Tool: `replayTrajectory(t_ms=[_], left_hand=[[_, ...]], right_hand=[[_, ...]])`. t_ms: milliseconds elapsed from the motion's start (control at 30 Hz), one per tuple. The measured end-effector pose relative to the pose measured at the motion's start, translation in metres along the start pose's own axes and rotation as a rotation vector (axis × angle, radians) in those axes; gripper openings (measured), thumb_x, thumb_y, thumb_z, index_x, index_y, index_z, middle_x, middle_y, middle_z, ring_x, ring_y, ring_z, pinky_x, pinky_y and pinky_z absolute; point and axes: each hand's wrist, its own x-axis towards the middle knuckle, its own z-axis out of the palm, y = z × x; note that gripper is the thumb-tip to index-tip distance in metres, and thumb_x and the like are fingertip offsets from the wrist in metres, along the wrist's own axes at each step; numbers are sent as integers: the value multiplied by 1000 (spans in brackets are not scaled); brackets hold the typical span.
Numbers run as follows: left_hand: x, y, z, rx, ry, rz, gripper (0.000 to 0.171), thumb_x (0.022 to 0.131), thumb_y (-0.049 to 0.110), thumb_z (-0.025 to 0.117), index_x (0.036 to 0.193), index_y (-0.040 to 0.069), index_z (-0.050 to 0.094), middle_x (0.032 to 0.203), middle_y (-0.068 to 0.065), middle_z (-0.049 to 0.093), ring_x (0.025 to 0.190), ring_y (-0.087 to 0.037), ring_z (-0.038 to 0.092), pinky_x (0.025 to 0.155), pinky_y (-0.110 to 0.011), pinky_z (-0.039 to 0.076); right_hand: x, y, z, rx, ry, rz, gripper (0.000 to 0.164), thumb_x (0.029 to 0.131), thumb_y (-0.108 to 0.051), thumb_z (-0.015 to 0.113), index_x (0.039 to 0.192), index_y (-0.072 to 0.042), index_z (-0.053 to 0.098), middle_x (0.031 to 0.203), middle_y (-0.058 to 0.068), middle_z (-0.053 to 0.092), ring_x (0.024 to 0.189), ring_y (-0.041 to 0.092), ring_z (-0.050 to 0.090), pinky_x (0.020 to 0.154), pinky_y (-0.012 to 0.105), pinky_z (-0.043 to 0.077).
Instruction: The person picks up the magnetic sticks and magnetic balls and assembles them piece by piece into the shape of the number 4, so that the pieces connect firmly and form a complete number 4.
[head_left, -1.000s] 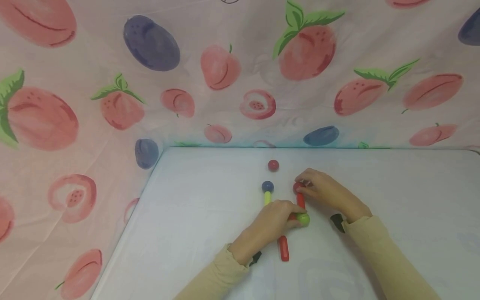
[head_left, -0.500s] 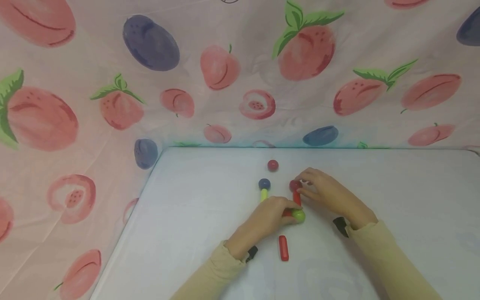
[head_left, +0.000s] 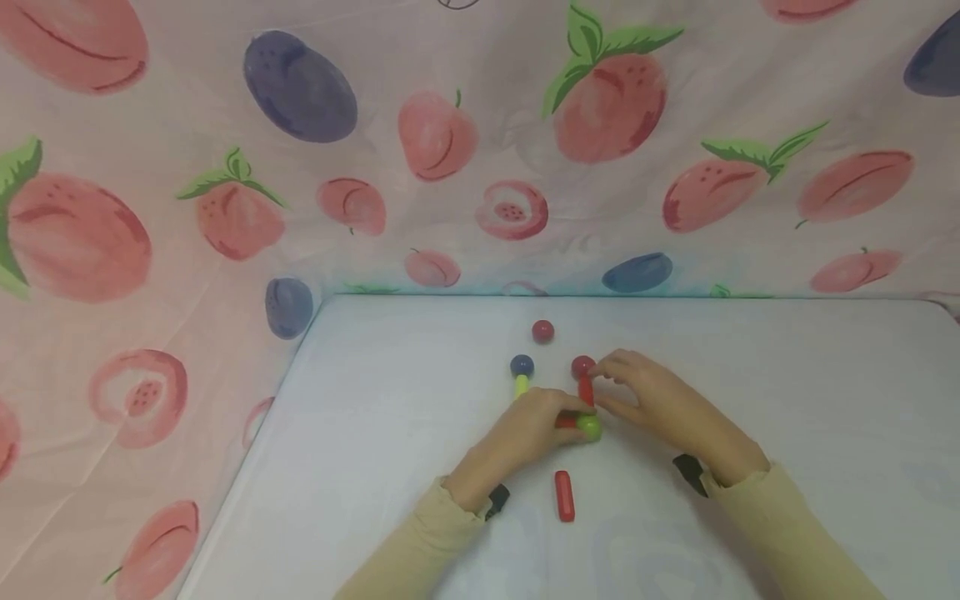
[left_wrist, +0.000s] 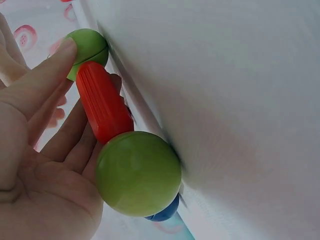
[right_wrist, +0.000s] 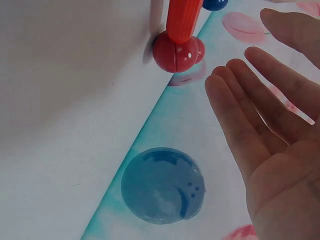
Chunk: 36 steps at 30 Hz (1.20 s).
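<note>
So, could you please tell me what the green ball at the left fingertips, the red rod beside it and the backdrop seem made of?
Green ball: probably plastic, smooth with a soft sheen; a seam crosses it.
Red rod: likely plastic too, satin-looking, with lengthwise ridges.
Backdrop: fabric or plastic sheet, low sheen; creases fit either.

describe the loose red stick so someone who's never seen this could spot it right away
On the white table, find the left hand in the head view. Just nearer the person than that hand, a short red stick lies flat, pointing roughly away from them. Unlike the other red sticks, it lies alone, with no ball at either end.
</note>
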Motion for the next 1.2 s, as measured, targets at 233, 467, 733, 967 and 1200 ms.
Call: replayTrajectory(t_ms=[233, 467, 733, 967, 1200], left_hand=[[-1, -3, -2, -33, 4, -1, 34, 86, 20, 79, 120, 19, 73, 106, 10, 74, 93, -1, 62, 90, -12, 49], [0, -9, -1, -58, 1, 7, 36, 85, 16, 79, 120, 17, 73, 112, 7, 74, 101, -3, 63, 92, -13, 48], [0, -12, -2, -88, -9, 28, 35, 86, 14, 78, 120, 15, 73, 112, 6, 74, 104, -3, 65, 95, -13, 47], [-2, -15, -3, -124, -21, 32, 35, 87, 14, 77, 121, 18, 72, 113, 8, 73, 105, -1, 63, 94, -12, 47], [-2, -16, -3, -122, -25, 30, 36, 87, 13, 76, 122, 18, 71, 115, 9, 73, 105, -1, 63, 95, -12, 47]], right_hand=[[-12, -5, 3, -20, 24, -51, 38, 84, -16, 79, 119, -8, 67, 118, 7, 66, 114, 27, 61, 97, 48, 52], [-24, -9, 9, -35, 43, -83, 38, 82, -16, 82, 117, -10, 68, 114, 4, 66, 108, 23, 63, 94, 44, 55], [-35, -13, 18, -35, 58, -114, 36, 83, -19, 81, 116, -11, 69, 112, 2, 66, 105, 19, 63, 91, 41, 56], [-41, -18, 24, -18, 51, -135, 35, 83, -19, 81, 114, -11, 69, 111, -1, 65, 104, 15, 64, 91, 37, 56], [-46, -25, 30, -10, -5, -119, 38, 82, -21, 81, 116, -12, 68, 115, -1, 65, 107, 17, 63, 92, 39, 55]])
